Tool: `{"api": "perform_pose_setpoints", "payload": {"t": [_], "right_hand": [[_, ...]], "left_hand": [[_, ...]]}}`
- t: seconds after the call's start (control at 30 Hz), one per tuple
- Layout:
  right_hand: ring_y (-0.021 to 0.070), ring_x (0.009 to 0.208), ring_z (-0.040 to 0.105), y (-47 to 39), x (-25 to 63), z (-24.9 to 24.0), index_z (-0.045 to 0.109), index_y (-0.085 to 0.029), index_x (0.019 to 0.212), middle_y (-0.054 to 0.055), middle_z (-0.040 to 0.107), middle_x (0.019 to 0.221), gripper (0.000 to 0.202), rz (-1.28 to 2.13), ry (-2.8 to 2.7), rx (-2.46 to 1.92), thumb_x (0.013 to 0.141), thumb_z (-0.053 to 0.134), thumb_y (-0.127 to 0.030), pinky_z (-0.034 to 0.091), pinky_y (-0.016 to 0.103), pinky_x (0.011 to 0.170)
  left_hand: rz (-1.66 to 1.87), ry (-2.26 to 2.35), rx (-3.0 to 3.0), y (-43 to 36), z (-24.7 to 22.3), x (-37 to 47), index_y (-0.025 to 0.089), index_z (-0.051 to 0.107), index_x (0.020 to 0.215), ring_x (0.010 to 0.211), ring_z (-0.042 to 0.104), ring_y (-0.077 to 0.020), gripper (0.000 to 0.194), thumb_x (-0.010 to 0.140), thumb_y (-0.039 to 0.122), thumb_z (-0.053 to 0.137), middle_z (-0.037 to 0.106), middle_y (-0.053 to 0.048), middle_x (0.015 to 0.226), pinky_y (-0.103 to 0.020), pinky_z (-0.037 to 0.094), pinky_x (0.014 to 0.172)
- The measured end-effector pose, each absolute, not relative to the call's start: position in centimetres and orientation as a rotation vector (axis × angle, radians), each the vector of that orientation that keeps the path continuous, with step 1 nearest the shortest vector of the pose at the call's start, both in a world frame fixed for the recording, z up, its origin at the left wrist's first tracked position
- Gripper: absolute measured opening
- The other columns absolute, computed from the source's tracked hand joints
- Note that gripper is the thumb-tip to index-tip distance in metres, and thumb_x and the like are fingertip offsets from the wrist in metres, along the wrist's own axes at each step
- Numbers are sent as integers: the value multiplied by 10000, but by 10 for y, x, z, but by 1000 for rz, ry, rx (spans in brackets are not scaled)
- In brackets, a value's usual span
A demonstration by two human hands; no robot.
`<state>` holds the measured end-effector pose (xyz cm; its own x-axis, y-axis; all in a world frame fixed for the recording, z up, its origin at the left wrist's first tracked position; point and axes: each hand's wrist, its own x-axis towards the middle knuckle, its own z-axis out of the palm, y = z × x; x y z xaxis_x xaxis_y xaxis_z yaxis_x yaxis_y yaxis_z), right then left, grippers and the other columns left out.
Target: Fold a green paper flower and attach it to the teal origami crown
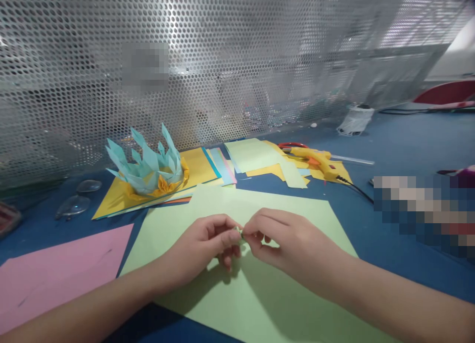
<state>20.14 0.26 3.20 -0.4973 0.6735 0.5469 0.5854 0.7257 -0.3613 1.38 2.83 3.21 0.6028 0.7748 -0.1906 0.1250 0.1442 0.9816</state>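
Note:
Between my two hands is a tiny folded piece of light green paper [238,230], mostly covered by the fingertips. My left hand [215,239] pinches it between thumb and forefinger, the other fingers curled below. From the other side, my right hand [274,234] pinches its right end with thumb and forefinger. Both hands hover over a large light green paper sheet [282,303] that lies on the blue table and carries their shadows. The exact shape of the small piece is hidden.
Behind the hands, a light blue folded-paper crown shape [152,170] stands on yellow sheets [111,199]. A yellow glue gun [319,160] rests on paper scraps at the back right. Pink paper [63,273] lies left, near eyeglasses [76,204]. A perforated metal panel [208,61] borders the back.

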Motion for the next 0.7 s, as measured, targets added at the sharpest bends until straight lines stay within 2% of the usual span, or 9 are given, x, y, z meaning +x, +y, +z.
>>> {"api": "perform_pose_setpoints", "payload": {"t": [0.1, 0.2, 0.37, 0.5, 0.7], "right_hand": [[129, 587, 564, 3, 202, 32, 602, -162, 713, 30, 621, 668, 181, 190, -2212, -953, 823, 508, -52, 469, 227, 555], [122, 585, 561, 3, 202, 32, 606, -161, 716, 27, 626, 672, 174, 224, -2193, -953, 807, 517, -43, 469, 220, 558], [104, 569, 556, -1, 200, 36, 586, -186, 698, -8, 609, 649, 176, 280, -2136, -967, 791, 525, -49, 459, 196, 550], [88, 555, 555, -5, 195, 38, 576, -184, 682, -16, 599, 628, 179, 311, -2079, -960, 794, 519, -55, 454, 172, 553], [73, 536, 544, -8, 192, 36, 573, -177, 673, -21, 591, 608, 167, 310, -2049, -927, 779, 516, -62, 454, 149, 545]], "left_hand": [[555, 856, 1407, 27, 35, 14, 152, 618, 788, 559, 553, -103, 157, 732, 261, 717, 595, 22, 661, -225, 470, 567], [545, 866, 1458, 26, 35, 13, 149, 635, 800, 521, 522, -92, 81, 796, 230, 640, 579, 27, 641, -214, 419, 528], [542, 839, 1554, 24, 30, 10, 163, 610, 772, 523, 477, -94, 272, 905, 383, 520, 531, 38, 620, -217, 386, 518], [534, 826, 1611, 25, 26, 8, 169, 559, 718, 500, 420, -89, 430, 934, 516, 427, 463, 56, 576, -217, 348, 488], [501, 830, 1618, 23, 26, 8, 173, 503, 650, 438, 411, -87, 490, 939, 556, 406, 437, 74, 533, -230, 353, 462]]}}
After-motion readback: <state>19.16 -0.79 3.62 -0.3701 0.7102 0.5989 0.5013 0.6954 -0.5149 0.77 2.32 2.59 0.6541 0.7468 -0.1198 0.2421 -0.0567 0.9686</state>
